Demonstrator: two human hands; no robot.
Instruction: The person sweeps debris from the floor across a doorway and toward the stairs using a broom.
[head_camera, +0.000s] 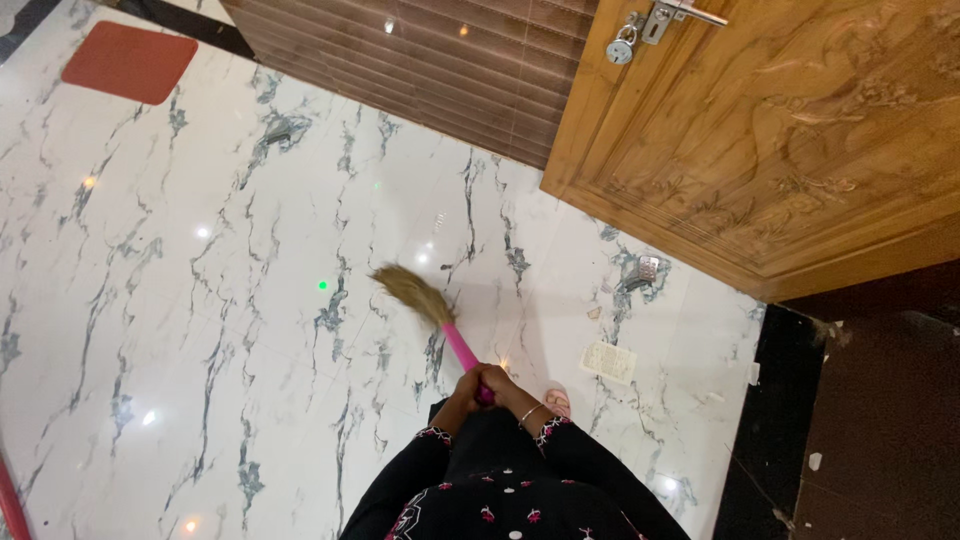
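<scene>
Broom (430, 310) – pink handle, tan bristles; floor (200, 300) – white marble, grey veins; mat (130, 62) red.

The lower end of the pink broom handle (462, 350) was hidden inside the clasped hands, so which hand lay on top could not be told. The red mat (128, 62) was cut off by the top edge. The small white scraps (815, 461) could not be identified.

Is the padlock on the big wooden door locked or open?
Cannot tell. The small silver padlock hangs from the metal latch on the carved wooden door, but its shackle is too small to see clearly.
</scene>
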